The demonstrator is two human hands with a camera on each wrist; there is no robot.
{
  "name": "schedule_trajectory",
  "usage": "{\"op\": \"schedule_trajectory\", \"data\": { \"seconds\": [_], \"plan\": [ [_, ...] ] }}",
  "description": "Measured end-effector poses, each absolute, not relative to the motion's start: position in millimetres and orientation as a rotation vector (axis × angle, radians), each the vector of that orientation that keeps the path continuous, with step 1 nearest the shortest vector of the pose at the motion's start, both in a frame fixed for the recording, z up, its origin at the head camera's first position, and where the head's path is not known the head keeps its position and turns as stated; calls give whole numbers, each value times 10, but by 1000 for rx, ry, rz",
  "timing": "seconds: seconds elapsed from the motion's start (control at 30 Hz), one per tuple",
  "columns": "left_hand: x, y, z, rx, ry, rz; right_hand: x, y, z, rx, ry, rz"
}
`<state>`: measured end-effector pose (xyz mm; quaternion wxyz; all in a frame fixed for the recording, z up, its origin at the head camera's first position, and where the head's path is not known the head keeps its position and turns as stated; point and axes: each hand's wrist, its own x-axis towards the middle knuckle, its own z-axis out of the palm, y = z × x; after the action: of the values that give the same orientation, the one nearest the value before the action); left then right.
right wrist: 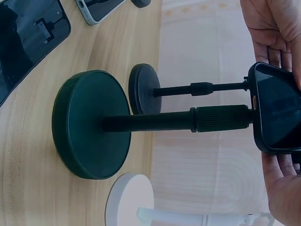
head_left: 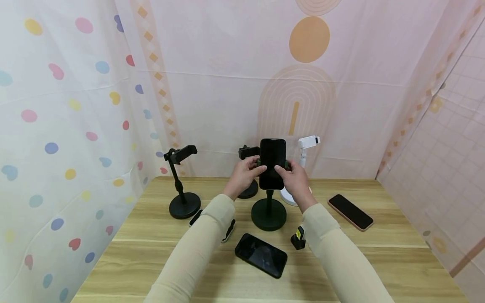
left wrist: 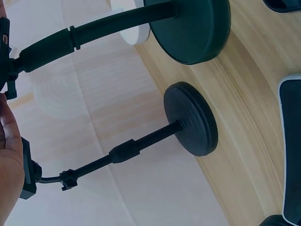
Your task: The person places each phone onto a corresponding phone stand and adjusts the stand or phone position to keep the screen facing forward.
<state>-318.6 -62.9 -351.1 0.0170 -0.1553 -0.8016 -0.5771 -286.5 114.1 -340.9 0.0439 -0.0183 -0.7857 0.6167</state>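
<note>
A black smartphone (head_left: 272,153) stands upright at the head of a dark green phone stand (head_left: 269,215). My left hand (head_left: 244,174) grips its left edge, thumb on the screen and fingers bent behind. On the opposite edge my right hand (head_left: 297,181) does the same, its thumb laid on the glass. Pieces of the green clamp show beside the phone at both hands; the rest of it is hidden behind the phone. In the right wrist view the phone's bottom edge (right wrist: 254,106) meets the top of the green pole (right wrist: 221,118).
A black stand (head_left: 184,206) is at left, another black stand (head_left: 248,191) behind the left hand, a white stand (head_left: 308,142) behind the right. Phones lie around: one pink-edged (head_left: 351,212), one black (head_left: 261,255), one white-edged (left wrist: 292,146) under the left sleeve. Curtains enclose the table.
</note>
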Motion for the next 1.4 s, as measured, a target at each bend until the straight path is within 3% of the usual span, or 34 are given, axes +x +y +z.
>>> {"op": "schedule_trajectory", "data": {
  "seconds": [1.4],
  "plan": [
    [-3180, -627, -3511, -509, -2523, -1715, -2888, 1150, -3412, -57, -2462, 1778]
  ]
}}
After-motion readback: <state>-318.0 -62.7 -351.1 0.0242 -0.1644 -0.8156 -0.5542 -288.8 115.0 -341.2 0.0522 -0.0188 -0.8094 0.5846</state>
